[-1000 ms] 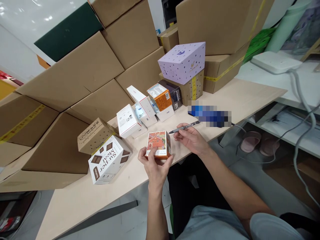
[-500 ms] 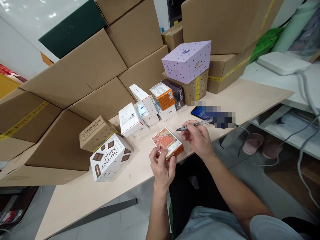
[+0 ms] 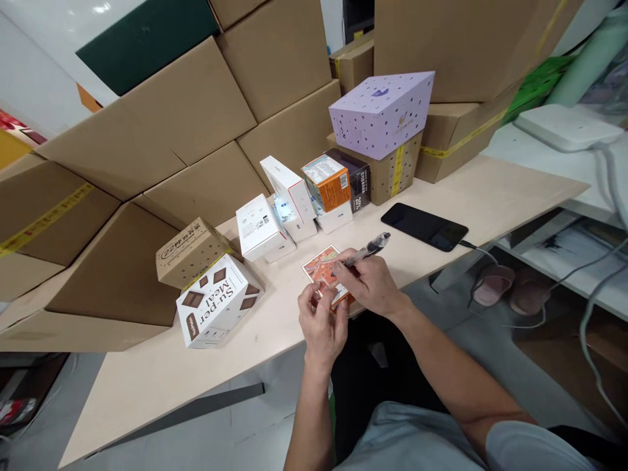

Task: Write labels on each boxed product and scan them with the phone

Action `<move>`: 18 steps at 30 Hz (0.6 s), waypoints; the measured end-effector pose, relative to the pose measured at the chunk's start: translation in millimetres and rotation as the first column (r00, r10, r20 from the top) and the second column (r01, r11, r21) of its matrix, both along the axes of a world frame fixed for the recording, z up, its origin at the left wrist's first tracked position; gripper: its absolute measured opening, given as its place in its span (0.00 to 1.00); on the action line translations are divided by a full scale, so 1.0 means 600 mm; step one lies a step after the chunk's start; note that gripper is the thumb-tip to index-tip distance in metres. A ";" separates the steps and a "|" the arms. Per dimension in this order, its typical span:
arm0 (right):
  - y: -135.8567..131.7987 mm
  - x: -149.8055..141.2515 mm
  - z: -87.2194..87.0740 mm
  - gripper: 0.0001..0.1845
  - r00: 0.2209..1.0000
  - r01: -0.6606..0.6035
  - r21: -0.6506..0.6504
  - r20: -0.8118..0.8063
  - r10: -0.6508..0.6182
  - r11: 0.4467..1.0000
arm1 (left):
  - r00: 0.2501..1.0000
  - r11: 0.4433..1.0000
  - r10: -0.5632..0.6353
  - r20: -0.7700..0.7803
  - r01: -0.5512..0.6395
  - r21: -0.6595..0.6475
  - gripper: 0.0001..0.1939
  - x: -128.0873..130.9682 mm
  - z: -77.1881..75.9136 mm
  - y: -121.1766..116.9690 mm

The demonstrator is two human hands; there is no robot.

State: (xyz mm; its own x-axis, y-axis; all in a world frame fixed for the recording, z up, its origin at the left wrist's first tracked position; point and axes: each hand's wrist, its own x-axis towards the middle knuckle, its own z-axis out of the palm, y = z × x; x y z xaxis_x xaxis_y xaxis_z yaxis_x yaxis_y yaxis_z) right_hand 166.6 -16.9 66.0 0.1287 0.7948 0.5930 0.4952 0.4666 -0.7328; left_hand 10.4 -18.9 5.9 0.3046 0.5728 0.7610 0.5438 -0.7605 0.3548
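Observation:
A small orange box with a printed picture on top lies flat at the table's front edge. My left hand is closed at its near left corner, fingertips and thumb against the edge. A grey pen with a clear barrel is held in my right hand, which lies over the right part of the box. The pen's tip points down toward the printed top, close to my left fingertips. My right hand and fingers cover the box's right side, so whether the tip touches the surface I cannot tell.
Behind stand white boxes, an orange carton and a lilac box. A white Su-per Meal box is left, a cabled black phone right. Large cardboard boxes line the table's back.
My right hand has moved left with the pen, from beside the box to over its top. The phone's screen, lit before, is now dark. My left hand stays at the box's corner.

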 end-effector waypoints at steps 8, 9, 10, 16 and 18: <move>-0.005 0.006 0.009 0.14 1.000 -0.025 -0.029 0.013 0.026 0.999 | 1.000 1.000 -0.001 0.004 0.001 -0.013 0.16 0.000 0.000 -0.001; -0.005 0.005 0.010 0.14 1.000 -0.027 -0.029 0.015 0.028 0.999 | 1.000 1.000 -0.001 0.004 0.001 -0.014 0.16 0.000 -0.001 -0.001; -0.004 0.005 0.010 0.14 0.999 -0.031 -0.031 0.017 0.032 0.999 | 1.000 1.000 -0.001 0.005 0.001 -0.013 0.16 0.000 -0.001 -0.001; -0.002 0.003 0.009 0.16 0.998 -0.042 -0.098 0.034 0.046 0.994 | 1.000 1.000 0.004 0.004 -0.004 -0.004 0.16 0.000 0.001 0.000; -0.002 0.003 0.009 0.16 0.998 -0.053 -0.105 0.040 0.058 0.993 | 1.000 1.000 0.005 0.008 -0.005 0.001 0.16 0.000 0.001 0.000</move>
